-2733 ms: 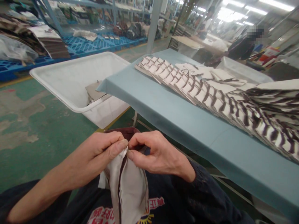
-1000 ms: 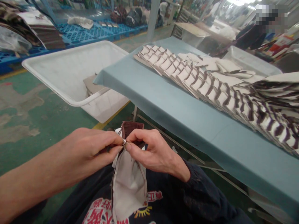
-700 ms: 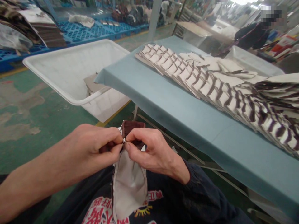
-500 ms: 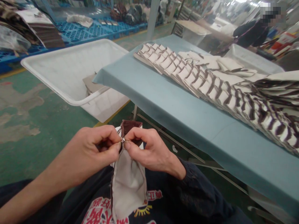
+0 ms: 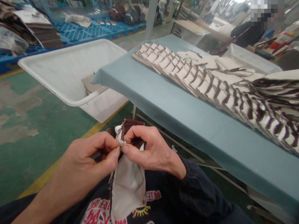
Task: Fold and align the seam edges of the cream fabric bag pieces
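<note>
Fabric pouch (image 5: pixel 128 186) pinched by left hand (image 5: pixel 90 161) and right hand (image 5: pixel 149 149) — white bin (image 5: pixel 46 67) holding cardboard (image 5: pixel 90 85)

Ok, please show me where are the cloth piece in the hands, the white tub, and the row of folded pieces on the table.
cloth piece (image 5: pixel 128 186), head view, on its pale hanging panel.
white tub (image 5: pixel 77 102), head view, on its near rim.
row of folded pieces (image 5: pixel 210 90), head view, on the middle of the overlapping row.

Bright, even overhead light falls on the blue table (image 5: pixel 163 102), casting only soft shadows. Beyond the table's far end, the background is washed out and blurred. Straight edges bow toward the frame's borders.
</note>
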`<action>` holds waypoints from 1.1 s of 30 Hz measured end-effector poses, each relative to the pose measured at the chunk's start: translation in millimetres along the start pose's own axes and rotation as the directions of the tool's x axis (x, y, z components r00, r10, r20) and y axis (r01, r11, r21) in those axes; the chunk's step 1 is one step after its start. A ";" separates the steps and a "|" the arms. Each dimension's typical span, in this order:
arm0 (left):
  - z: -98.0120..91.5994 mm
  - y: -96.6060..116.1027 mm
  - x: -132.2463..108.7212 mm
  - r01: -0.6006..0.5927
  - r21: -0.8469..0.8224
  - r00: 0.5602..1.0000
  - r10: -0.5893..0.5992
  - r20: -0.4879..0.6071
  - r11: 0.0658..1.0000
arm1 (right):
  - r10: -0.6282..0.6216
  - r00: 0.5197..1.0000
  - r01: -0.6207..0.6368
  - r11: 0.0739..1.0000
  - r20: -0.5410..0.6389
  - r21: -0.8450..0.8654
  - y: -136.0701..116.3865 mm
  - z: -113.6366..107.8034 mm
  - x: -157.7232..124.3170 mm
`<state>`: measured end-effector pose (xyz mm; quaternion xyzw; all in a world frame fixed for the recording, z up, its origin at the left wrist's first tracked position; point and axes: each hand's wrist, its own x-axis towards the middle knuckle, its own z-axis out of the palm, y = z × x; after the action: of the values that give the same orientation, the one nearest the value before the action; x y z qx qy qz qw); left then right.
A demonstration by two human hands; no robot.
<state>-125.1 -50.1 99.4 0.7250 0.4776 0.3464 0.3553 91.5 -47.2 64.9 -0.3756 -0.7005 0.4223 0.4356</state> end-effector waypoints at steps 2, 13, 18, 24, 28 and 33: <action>-0.3 4.2 -1.0 -0.080 0.073 0.997 0.082 -0.017 0.994 | -0.101 0.993 0.097 0.993 -0.057 -0.069 0.1 1.0 -2.4; 8.0 3.5 -6.3 -0.099 0.095 0.991 0.106 -0.078 0.991 | -0.303 0.953 0.281 0.895 -0.008 -0.346 9.4 -0.6 -5.9; 10.4 5.5 -8.7 -0.146 0.144 0.975 0.166 -0.144 0.979 | -0.116 0.988 0.085 0.959 -0.101 -0.269 -2.4 10.0 -7.4; 13.4 -6.9 -5.2 0.024 0.001 0.996 -0.024 -0.082 1.000 | 0.045 0.993 -0.055 0.994 -0.109 -0.091 -0.3 14.4 -6.7; 4.3 -9.9 -2.0 -0.156 0.173 0.985 0.166 -0.049 0.973 | -0.115 0.989 0.089 0.966 -0.091 -0.244 4.7 11.4 -6.2; -13.3 -6.7 2.5 -0.367 0.289 0.929 0.367 0.058 0.884 | -0.334 0.940 0.268 0.849 -0.068 -0.455 1.4 11.9 -6.4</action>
<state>-138.6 -43.3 100.9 0.8472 0.3778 0.3316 0.1719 82.8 -55.6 58.6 -0.3790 -0.7943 0.1512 0.4501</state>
